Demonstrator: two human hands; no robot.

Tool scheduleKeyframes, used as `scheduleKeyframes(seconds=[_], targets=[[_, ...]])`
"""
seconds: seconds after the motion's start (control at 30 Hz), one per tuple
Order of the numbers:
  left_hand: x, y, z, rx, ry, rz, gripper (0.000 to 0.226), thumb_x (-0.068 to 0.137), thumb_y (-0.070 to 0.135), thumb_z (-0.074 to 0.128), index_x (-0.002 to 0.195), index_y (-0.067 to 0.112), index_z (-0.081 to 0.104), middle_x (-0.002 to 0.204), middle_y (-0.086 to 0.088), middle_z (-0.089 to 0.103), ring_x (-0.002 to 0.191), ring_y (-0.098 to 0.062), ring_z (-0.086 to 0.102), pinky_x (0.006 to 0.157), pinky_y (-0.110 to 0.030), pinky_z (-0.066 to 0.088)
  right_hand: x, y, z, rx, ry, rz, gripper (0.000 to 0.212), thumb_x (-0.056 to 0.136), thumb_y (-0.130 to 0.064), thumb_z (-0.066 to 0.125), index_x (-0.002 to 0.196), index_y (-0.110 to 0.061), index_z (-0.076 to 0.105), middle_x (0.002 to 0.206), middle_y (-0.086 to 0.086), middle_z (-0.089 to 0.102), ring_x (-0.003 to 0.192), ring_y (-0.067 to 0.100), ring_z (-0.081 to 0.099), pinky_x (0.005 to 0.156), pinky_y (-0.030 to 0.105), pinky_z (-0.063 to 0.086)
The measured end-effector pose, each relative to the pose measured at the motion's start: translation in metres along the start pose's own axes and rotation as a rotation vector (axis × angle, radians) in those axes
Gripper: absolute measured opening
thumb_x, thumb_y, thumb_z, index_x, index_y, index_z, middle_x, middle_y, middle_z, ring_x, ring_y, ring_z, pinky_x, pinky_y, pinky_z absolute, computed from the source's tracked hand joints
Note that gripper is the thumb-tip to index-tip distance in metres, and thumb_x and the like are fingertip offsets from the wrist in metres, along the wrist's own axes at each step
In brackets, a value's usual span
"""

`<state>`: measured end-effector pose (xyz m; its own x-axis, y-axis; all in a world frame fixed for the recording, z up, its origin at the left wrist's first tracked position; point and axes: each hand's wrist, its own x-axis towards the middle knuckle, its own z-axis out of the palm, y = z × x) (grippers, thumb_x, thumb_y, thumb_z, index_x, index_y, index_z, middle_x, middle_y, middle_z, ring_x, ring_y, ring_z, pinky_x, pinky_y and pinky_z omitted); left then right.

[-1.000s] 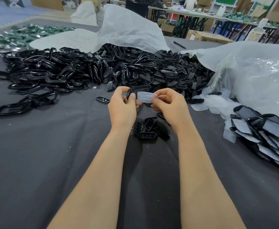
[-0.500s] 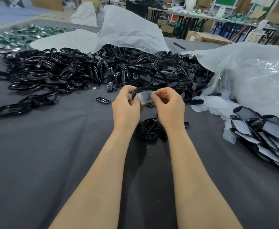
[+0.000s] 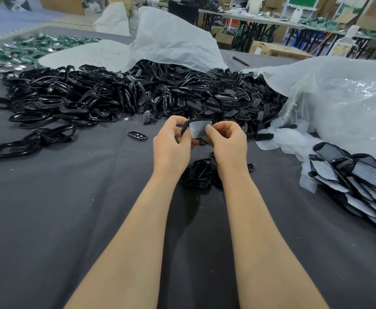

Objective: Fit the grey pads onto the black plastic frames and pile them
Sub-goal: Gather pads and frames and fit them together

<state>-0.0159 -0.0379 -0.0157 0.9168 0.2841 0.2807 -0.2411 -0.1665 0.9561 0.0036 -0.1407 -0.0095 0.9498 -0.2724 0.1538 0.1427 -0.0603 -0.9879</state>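
Above the middle of the dark cloth, both hands hold one black plastic frame [image 3: 185, 128] with a grey pad [image 3: 197, 129] lying against it. My left hand [image 3: 171, 144] grips the frame's left curve. My right hand [image 3: 226, 142] pinches the pad's right edge with thumb and fingers. The frame's right part is hidden behind the pad and my fingers. A large heap of black frames [image 3: 120, 97] stretches across the far side. A pile of frames fitted with pads [image 3: 358, 184] lies at the right.
A small cluster of black parts [image 3: 199, 175] lies just below my hands, and a single black insert [image 3: 137, 135] sits to their left. Clear plastic bags [image 3: 338, 101] with loose pads [image 3: 280, 141] fill the right. White sheeting [image 3: 171, 41] covers the heap's back.
The hands have drawn closer together, and the pad has turned from lying flat between them to standing against the frame. Both hands keep their hold.
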Motion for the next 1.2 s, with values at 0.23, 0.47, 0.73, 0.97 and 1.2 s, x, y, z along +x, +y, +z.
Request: scheduleKeyframes(seconds=[0.23,0.47,0.73,0.97,1.2], targets=[[0.003,-0.003,0.0,-0.058,-0.026,-0.018,0.025,0.095,0.006,0.055,0.085,0.029,0.054,0.073,0.003,0.066,0.063,-0.001,0.066,0.06,-0.012,0.049,0.005,0.0,-0.004,0.18,-0.079,0.112,0.013,0.088,-0.002,0.064,0.095,-0.01,0.056,0.086,0.002,0.06,0.078,0.011,0.059,0.074,0.023,0.055],[0.005,-0.006,-0.002,-0.086,-0.08,-0.066,0.025,0.096,0.007,0.055,0.087,0.031,0.054,0.064,0.008,0.066,0.064,-0.002,0.068,0.063,-0.016,0.052,0.008,0.0,-0.012,0.198,-0.197,0.204,0.007,0.092,-0.006,0.061,0.087,-0.008,0.065,0.072,0.001,0.064,0.061,0.006,0.061,0.061,0.017,0.051],[0.005,-0.007,-0.003,-0.088,-0.104,-0.072,0.026,0.096,0.008,0.055,0.087,0.032,0.054,0.062,0.014,0.068,0.066,-0.003,0.068,0.064,-0.017,0.052,0.009,0.001,-0.017,0.174,-0.245,0.204,0.013,0.09,-0.009,0.064,0.078,-0.013,0.066,0.06,-0.007,0.066,0.058,0.004,0.061,0.059,0.016,0.05],[0.005,-0.006,-0.002,-0.085,-0.089,-0.078,0.026,0.095,0.007,0.055,0.085,0.031,0.055,0.062,0.009,0.067,0.064,-0.003,0.068,0.063,-0.017,0.053,0.009,0.002,-0.014,0.078,-0.193,0.157,0.016,0.092,-0.009,0.061,0.078,-0.013,0.067,0.066,-0.004,0.066,0.061,0.006,0.061,0.062,0.018,0.051],[0.002,-0.003,-0.001,-0.085,-0.004,-0.129,0.026,0.096,0.006,0.054,0.084,0.029,0.05,0.074,-0.005,0.067,0.059,-0.001,0.067,0.065,-0.022,0.055,0.001,0.006,0.002,-0.101,-0.023,0.019,0.008,0.088,-0.017,0.067,0.091,-0.016,0.059,0.08,0.003,0.067,0.073,0.016,0.065,0.078,0.035,0.056]])
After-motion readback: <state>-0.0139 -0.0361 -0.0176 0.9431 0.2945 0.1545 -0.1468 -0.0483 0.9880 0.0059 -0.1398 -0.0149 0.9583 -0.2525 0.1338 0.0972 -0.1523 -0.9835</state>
